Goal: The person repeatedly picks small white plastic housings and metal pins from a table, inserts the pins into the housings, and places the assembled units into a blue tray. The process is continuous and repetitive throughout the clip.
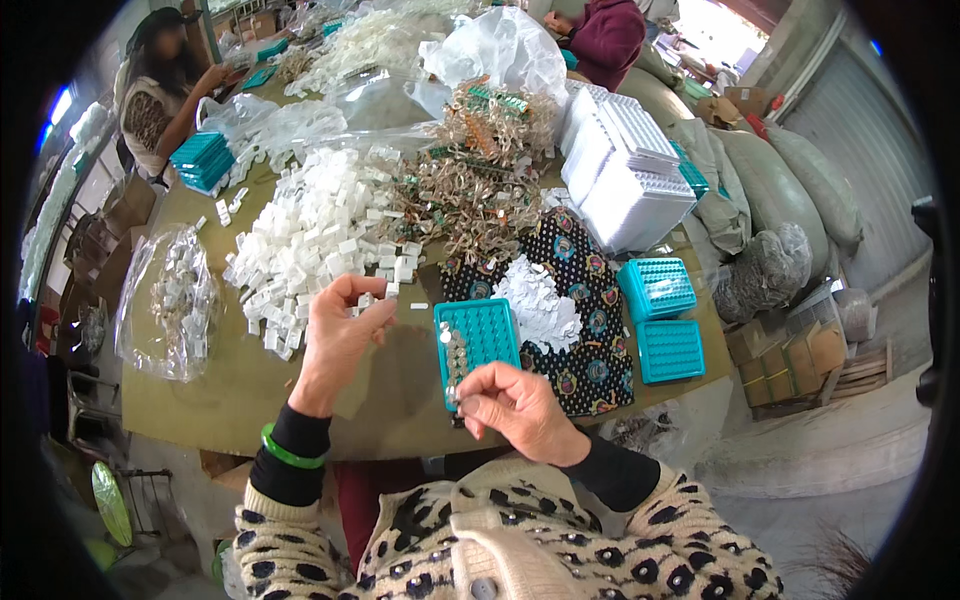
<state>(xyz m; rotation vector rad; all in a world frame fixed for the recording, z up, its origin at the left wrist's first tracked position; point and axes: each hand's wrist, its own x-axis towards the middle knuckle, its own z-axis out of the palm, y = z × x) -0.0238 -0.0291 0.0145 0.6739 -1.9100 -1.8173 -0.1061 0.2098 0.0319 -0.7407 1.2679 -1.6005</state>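
My left hand [345,335] is raised at the front edge of a heap of small white plastic blocks [310,215]. Its thumb and forefinger are closed on what looks like one small pale block. My right hand [515,405] pinches at the lower left corner of a teal tray [492,335] with rows of round hollows. What its fingertips hold is too small and covered to make out. Down the tray's left side runs a column of small round pieces [456,355]. Beside the tray, a pile of white flat bits [538,303] lies on a dark patterned cloth [600,350].
Two teal trays [670,350] stand at right, below stacked white trays [630,170]. A tangle of brownish, green and orange pieces [470,190] lies behind. A clear bag [170,300] sits at left. Two people [160,100] work across the table. Sacks [770,180] line the right.
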